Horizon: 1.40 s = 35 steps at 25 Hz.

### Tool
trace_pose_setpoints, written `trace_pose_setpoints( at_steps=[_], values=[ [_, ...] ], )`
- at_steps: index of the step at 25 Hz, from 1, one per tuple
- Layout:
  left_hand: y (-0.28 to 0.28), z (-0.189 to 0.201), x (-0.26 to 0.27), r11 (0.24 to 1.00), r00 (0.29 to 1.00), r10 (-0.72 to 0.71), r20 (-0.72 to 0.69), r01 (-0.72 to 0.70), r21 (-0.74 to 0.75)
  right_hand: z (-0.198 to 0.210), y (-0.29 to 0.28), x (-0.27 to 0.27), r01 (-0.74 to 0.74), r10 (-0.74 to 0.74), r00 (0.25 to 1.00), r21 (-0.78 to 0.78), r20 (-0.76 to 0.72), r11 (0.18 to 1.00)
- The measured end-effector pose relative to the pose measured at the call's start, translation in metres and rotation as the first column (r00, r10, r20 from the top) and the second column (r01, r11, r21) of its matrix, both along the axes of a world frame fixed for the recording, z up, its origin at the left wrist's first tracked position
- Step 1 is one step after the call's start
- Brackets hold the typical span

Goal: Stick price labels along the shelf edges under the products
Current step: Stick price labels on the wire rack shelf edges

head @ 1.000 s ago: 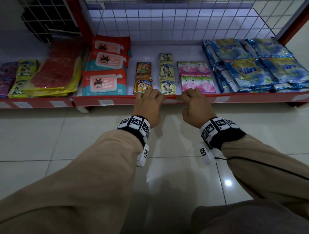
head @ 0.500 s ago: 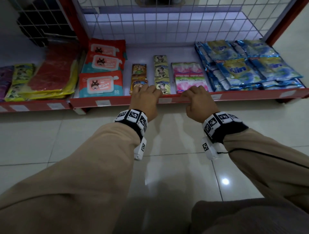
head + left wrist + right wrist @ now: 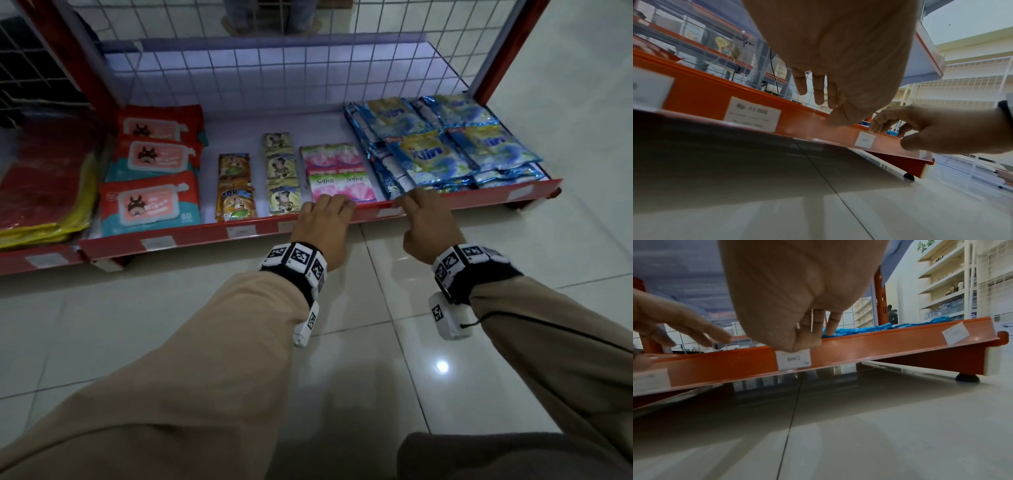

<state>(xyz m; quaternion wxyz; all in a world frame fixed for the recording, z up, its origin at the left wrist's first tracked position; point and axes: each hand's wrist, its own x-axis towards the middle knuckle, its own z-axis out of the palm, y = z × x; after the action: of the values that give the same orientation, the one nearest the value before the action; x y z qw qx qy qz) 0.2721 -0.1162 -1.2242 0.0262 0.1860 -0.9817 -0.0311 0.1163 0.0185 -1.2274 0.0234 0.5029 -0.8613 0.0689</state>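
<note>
Your right hand (image 3: 797, 293) fingers (image 3: 807, 341) pinch the price label (image 3: 793, 359) onto the shelf edge (image 3: 879, 345); left hand (image 3: 322, 226) rests relaxed. Next, press it flat.

Glossy tiled floor (image 3: 102, 325) and white shelving (image 3: 941, 277) behind.

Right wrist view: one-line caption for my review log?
Right hand presses a price label onto the orange shelf edge, blue sachets behind.

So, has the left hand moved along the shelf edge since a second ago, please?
Yes. The left hand has shifted right along the shelf edge, from below the TOP sachets to below the pink Soffell packs.
</note>
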Motion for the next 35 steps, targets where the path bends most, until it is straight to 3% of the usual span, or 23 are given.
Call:
trace_pose_setpoints(
  at_steps=[3,8,17,23,27,31,35],
  values=[
    [0.009,-0.005,-0.01,1.0,0.999,0.011,0.04,-0.01,-0.011,-0.008,0.004,-0.005,-0.051,0.053,0.997,-0.045,0.049,0.998],
    [0.022,-0.005,-0.019,0.995,0.995,0.076,0.064,-0.071,-0.068,-0.002,0.007,-0.017,-0.113,0.11,0.991,0.041,0.072,0.993],
    [0.041,-0.012,-0.029,0.977,0.983,0.184,-0.02,-0.185,-0.104,0.004,0.006,-0.026,-0.168,0.16,0.983,0.09,0.088,0.982],
    [0.043,-0.017,-0.036,0.98,0.983,0.177,-0.044,-0.18,-0.089,-0.003,0.002,-0.03,-0.184,0.187,0.982,0.162,-0.005,0.969],
    [0.041,-0.02,-0.034,0.979,0.987,0.162,-0.014,-0.162,-0.125,-0.002,-0.009,-0.025,-0.123,0.128,0.992,0.17,-0.015,0.978],
    [0.034,-0.017,-0.037,0.983,0.99,0.142,0.022,-0.139,-0.117,0.01,-0.018,-0.031,-0.097,0.094,0.994,0.056,0.059,0.994],
    [0.028,-0.019,-0.036,0.992,0.992,0.123,-0.017,-0.124,-0.028,0.013,-0.02,-0.038,0.08,0.01,0.953,-0.28,0.304,0.957]
  ],
)
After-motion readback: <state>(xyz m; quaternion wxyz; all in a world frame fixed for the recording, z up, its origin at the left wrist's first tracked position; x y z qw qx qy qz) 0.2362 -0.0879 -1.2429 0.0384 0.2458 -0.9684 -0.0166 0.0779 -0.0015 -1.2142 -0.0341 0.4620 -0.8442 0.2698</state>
